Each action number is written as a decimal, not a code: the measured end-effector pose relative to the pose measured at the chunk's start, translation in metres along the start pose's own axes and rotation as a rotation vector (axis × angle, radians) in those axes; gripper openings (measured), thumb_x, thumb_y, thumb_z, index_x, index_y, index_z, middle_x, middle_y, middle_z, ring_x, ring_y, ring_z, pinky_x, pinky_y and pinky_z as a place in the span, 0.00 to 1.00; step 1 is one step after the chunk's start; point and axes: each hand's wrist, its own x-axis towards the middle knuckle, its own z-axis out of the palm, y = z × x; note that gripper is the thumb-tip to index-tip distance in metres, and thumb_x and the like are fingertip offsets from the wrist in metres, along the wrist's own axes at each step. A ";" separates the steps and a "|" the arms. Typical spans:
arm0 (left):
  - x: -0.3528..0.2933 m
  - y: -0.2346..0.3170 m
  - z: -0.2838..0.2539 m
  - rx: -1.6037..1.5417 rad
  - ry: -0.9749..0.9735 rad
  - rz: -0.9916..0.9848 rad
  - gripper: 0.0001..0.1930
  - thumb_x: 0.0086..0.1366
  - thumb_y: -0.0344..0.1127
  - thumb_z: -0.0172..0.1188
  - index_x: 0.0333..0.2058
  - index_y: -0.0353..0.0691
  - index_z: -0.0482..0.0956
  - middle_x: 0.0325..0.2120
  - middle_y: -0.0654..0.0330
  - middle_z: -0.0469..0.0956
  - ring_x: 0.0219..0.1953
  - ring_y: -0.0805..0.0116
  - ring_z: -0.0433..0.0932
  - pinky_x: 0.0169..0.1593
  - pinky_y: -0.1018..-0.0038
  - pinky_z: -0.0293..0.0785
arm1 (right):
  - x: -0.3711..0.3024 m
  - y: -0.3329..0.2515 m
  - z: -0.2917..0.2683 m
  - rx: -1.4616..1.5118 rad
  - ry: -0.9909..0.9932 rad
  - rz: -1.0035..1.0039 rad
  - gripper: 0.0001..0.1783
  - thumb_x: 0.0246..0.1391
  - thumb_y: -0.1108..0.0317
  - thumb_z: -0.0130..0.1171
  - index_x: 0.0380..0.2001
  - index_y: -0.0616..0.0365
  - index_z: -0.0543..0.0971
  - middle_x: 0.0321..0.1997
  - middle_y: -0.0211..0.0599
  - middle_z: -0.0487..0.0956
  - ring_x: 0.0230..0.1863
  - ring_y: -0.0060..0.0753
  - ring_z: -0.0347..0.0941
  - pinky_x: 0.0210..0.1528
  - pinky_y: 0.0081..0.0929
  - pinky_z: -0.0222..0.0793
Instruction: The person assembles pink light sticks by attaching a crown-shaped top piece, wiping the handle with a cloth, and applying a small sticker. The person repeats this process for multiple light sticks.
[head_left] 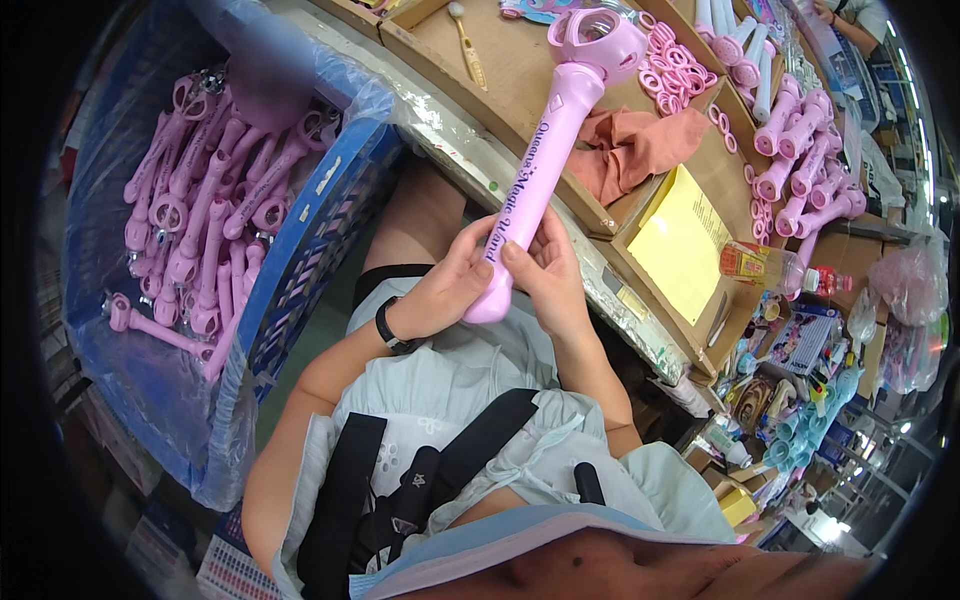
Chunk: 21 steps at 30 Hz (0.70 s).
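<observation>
- Nearest me, my left hand [450,285] and right hand [550,275] both close round the base of a pink toy wand [545,160], held upright over my lap.
- I judge this an inspection step (lettering faces me).
- Next calls for a steady turn, clear of the blue crate [300,250] of wands beside it.

**Pink toy wand, held upright at its base**

The pink plastic wand [545,165] is a long, smooth toy with a rounded knob at the bottom and a wider head with a round opening at the top. Dark lettering runs along its shaft. It stands tilted, head up and to the right, with its lower end gripped between the left hand [447,287] and right hand [548,277].
</observation>
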 end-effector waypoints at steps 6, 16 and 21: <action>-0.005 -0.001 0.003 -0.302 0.059 -0.177 0.28 0.70 0.38 0.45 0.64 0.41 0.46 0.46 0.57 0.70 0.42 0.72 0.74 0.45 0.76 0.71 | -0.001 -0.003 0.009 -0.292 0.038 -0.179 0.36 0.49 0.66 0.64 0.58 0.65 0.60 0.45 0.40 0.73 0.44 0.29 0.71 0.47 0.28 0.69; -0.002 0.002 -0.003 -0.428 -0.041 -0.233 0.25 0.68 0.47 0.46 0.57 0.39 0.56 0.32 0.51 0.74 0.30 0.63 0.77 0.35 0.72 0.75 | 0.058 -0.110 -0.123 -1.043 0.691 -0.562 0.15 0.55 0.61 0.57 0.31 0.66 0.80 0.33 0.44 0.78 0.29 0.35 0.73 0.34 0.30 0.68; -0.001 0.002 -0.003 -0.451 -0.048 -0.216 0.23 0.68 0.47 0.46 0.54 0.37 0.57 0.32 0.51 0.74 0.30 0.64 0.77 0.35 0.72 0.74 | 0.111 -0.117 -0.182 -1.390 0.792 -0.383 0.24 0.50 0.52 0.60 0.26 0.68 0.82 0.31 0.49 0.80 0.32 0.36 0.75 0.38 0.27 0.68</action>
